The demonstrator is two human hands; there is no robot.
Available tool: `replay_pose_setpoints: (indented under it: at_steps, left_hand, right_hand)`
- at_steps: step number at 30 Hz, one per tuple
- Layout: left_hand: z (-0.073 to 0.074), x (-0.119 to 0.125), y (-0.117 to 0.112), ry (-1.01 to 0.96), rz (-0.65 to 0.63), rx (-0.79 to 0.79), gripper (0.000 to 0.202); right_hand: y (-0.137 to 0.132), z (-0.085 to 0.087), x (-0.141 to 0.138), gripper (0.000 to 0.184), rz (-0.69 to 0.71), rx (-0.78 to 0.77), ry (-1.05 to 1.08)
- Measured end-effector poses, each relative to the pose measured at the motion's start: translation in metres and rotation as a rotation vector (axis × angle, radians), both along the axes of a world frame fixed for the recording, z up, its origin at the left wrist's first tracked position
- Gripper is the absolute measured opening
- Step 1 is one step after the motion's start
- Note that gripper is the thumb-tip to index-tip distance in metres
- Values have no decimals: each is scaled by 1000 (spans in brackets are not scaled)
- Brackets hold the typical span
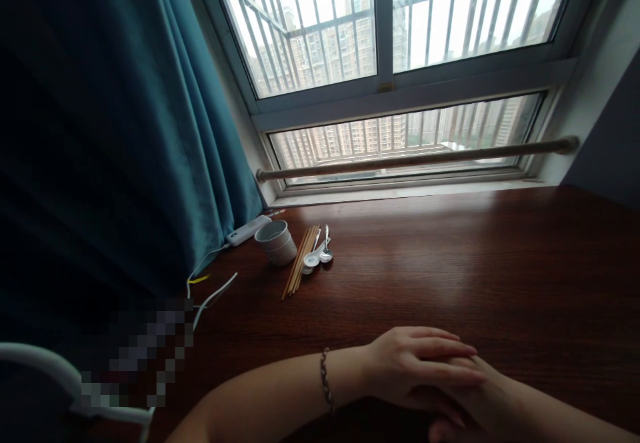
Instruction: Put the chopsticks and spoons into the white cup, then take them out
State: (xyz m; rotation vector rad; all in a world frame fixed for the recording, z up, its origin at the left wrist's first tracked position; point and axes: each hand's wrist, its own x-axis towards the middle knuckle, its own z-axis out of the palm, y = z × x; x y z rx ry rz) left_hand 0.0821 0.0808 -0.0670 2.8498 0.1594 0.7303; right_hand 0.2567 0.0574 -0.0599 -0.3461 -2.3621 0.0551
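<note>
My left hand [415, 363], with a braided bracelet [326, 380] on its wrist, lies across the back of my right hand [483, 390] near the table's front edge. The left fingers are stretched out and hold nothing. My right hand is underneath, so most of its fingers are hidden. Farther back on the left, several wooden chopsticks [300, 263] lie side by side. Beside them are a white ceramic spoon [313, 258] and a shiny metal spoon [327, 254]. A grey cup [277, 243] stands upright left of the chopsticks. Both hands are apart from these things.
The dark red wooden table [425, 256] reaches back to a barred window with a horizontal rail [415, 161]. On the left hangs a blue curtain [200, 130]. A white power strip [249, 230] and a white cable [215, 293] lie near it. A white curved frame [40, 356] is at lower left.
</note>
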Motion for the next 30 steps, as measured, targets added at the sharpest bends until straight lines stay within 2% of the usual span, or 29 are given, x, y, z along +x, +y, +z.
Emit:
replay_pose_setpoints:
  at_steps: [5,9,14,19,23,30]
  left_hand:
    - [0,-1,1,40,35,-14,37]
    - [-3,0,2,3,34,10,38]
    - [-2,1,3,-22,10,-2,41]
    - [8,2,1,-38,11,-101,65]
    - [11,2,1,-67,7,-108,59]
    - [9,2,1,-141,6,-69,50]
  right_hand:
    - [-1,-4,-1,22,0,-132,-107]
    - [-2,-11,-2,20,-10,-198,-126]
    - [-3,-10,-4,26,-36,-113,-100]
    - [-2,-2,-6,26,-56,-81,-134]
    - [-1,2,-6,25,-65,-34,-146]
    - [-1,5,-4,24,-56,18,-128]
